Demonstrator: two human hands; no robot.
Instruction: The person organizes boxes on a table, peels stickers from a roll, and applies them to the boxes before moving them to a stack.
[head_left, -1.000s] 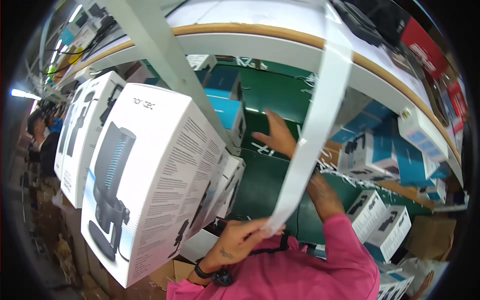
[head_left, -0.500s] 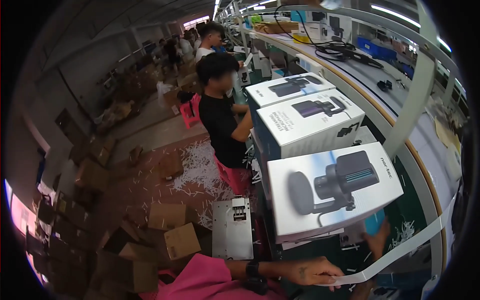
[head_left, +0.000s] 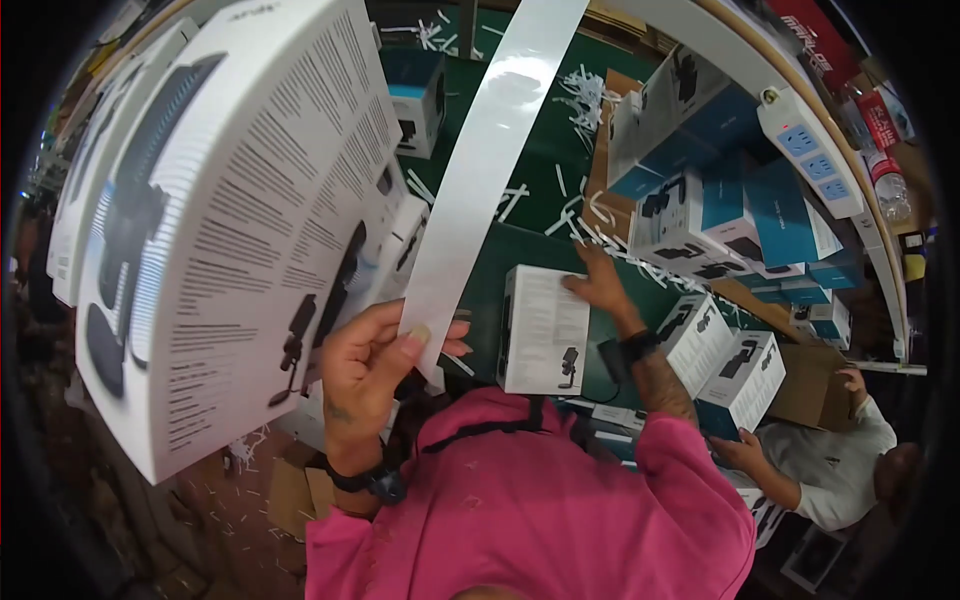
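Observation:
My left hand (head_left: 375,365) pinches the lower end of a long, glossy white label strip (head_left: 475,165) between thumb and fingers. The strip rises past the top of the view. In front of me a white microphone box (head_left: 545,330) lies on the green work surface (head_left: 480,270), its printed side facing up. At that box's far right corner is my right hand (head_left: 603,285), fingers spread, with the fingertips at or on the edge; exact contact is hard to make out.
Large white boxes (head_left: 270,200) stand stacked close on the left. Several white-and-teal boxes (head_left: 700,210) line the right, beside a power strip (head_left: 810,150) and a bottle (head_left: 885,185). Paper shreds (head_left: 585,95) litter the surface. A co-worker (head_left: 820,460) sits at lower right, near an open carton (head_left: 810,385).
My view has swung from the aisle and the stacked boxes to the work surface. The left hand still holds the strip, now raised in front of me. My right hand is now at the smaller box.

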